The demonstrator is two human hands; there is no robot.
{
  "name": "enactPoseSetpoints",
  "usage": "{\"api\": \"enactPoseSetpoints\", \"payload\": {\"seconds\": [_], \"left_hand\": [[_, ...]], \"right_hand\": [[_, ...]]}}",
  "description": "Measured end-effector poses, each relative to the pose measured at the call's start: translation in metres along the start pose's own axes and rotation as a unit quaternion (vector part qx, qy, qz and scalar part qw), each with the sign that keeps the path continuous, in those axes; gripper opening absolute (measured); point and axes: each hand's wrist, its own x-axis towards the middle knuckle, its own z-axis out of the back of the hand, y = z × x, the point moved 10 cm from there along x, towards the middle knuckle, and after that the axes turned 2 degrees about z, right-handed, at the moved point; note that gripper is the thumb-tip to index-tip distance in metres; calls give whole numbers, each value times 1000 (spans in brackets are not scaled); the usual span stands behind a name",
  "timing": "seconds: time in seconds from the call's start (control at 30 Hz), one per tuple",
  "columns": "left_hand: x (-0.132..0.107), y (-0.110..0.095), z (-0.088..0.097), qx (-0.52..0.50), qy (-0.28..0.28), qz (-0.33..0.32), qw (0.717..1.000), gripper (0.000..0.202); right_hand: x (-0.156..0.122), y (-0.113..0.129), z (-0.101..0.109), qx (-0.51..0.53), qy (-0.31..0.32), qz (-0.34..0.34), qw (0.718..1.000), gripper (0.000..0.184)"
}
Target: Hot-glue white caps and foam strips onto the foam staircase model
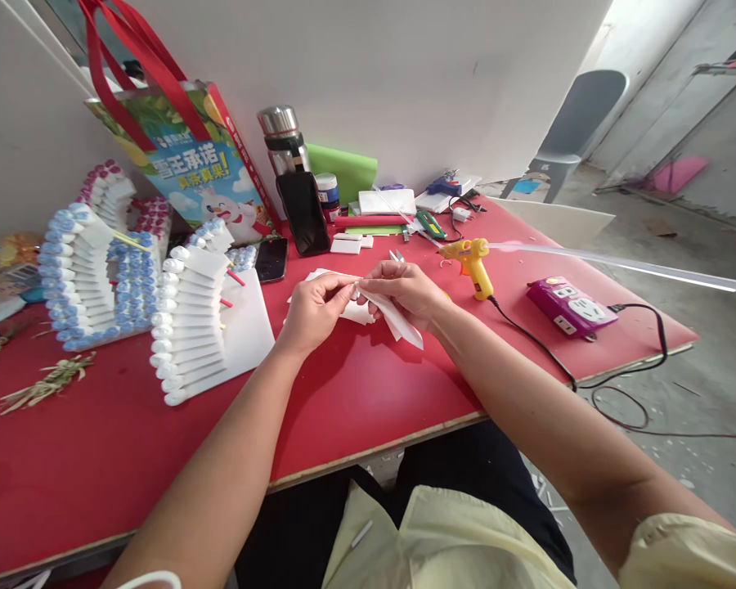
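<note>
Table (356, 393): left hand (316, 311), right hand (405, 290), one strip (408, 331).

Pale yellow short sleeves (687, 552), black trousers (460, 474)

Red table (356, 393), yellow glue gun (473, 263)

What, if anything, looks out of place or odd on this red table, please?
Only one thing: the long glue stick in the yellow glue gun juts out past the red table edge, over the floor. The left hand and right hand just pinch white paper.
</note>
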Motion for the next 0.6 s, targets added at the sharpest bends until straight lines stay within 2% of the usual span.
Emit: {"api": "enactPoseSetpoints", "payload": {"seconds": [0.13, 0.27, 0.33, 0.4, 0.47, 0.6], "left_hand": [[0, -3, -1, 19, 6, -13, 1000, 21], [0, -2, -4, 33, -5, -13, 999, 20], [0, 2, -4, 34, -20, -1, 999, 19], [-1, 4, -4, 44, -38, 5, 998, 18], [-2, 3, -3, 66, -56, -7, 996, 17], [-4, -9, -1, 122, -86, -62, 987, 17]], "right_hand": [[0, -2, 2, -13, -7, -13, 1000, 30], [-1, 8, 4, -104, -53, 46, 992, 13], [-4, 18, 3, -200, -79, 98, 972, 7], [-9, 28, 2, -298, -112, 147, 937, 6], [-11, 32, 2, -339, -127, 160, 918, 7], [-6, 13, 6, -219, -104, 66, 968, 9]]}}
